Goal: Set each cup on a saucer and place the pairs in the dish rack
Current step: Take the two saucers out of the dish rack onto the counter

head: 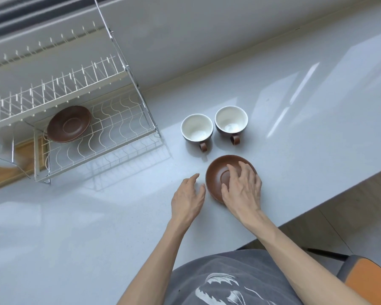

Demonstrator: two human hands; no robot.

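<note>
- The brown saucer [216, 179] was lying on the counter [97, 216], under the right hand [243, 188], with fingers spread flat, nothing gripped.
- The left hand [188, 198] was kept loose just beside it.
- Two cups [197, 129] were left just behind the saucer, nearer the right hand.

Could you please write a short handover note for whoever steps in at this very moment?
Right hand: spread fingers resting on the brown ceramic saucer on the white counter.
Left hand: open beside that saucer, holding nothing.
Two white-lined brown cups stand empty on the counter behind it.
Another brown saucer already lies in the white wire dish rack's lower tier, without a cup.
Done: no pair made. Left: both cups onto saucers, pairs into the rack.
</note>
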